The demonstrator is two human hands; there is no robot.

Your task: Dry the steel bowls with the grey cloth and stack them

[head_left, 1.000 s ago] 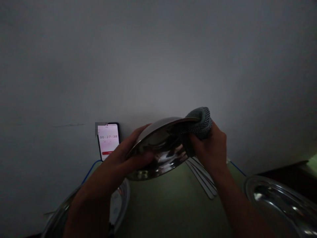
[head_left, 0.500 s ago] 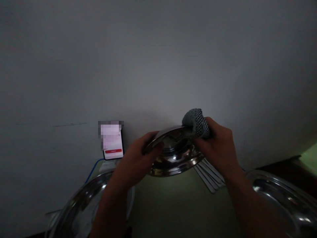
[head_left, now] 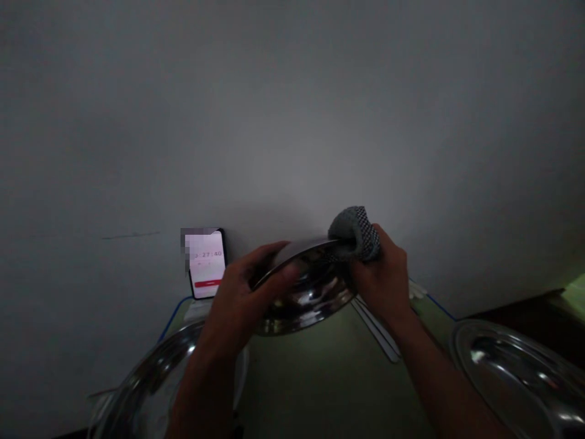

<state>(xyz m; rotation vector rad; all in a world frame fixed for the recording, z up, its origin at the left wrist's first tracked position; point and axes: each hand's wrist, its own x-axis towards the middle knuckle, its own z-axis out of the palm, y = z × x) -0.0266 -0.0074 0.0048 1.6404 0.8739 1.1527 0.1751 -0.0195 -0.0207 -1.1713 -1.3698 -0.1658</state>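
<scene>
A person's two hands work over a shiny metal dish (head_left: 315, 308) in dim light, holding it tilted above a green tabletop (head_left: 320, 390) and in front of a bare gray wall (head_left: 292, 122). The left hand (head_left: 244, 296) pinches the dish's left edge, thumb laid across the hollow face and fingers behind the outer side, so the dish extends rightward from that grip. The right hand (head_left: 384, 283) clasps a gray cloth (head_left: 350, 228) with a checked band, folded over the rim at the dish's upper right; that grip is closed around the cloth, its far fingers largely hidden. Flat metal strips (head_left: 377, 332) lie beneath the right wrist. A large metal basin (head_left: 137, 372) stands at lower left, partly behind the left forearm, and an oval metal tray (head_left: 516, 366) sits at lower right. Near the left hand, a lit phone (head_left: 208, 268) leans against the wall, its screen partly blurred.
</scene>
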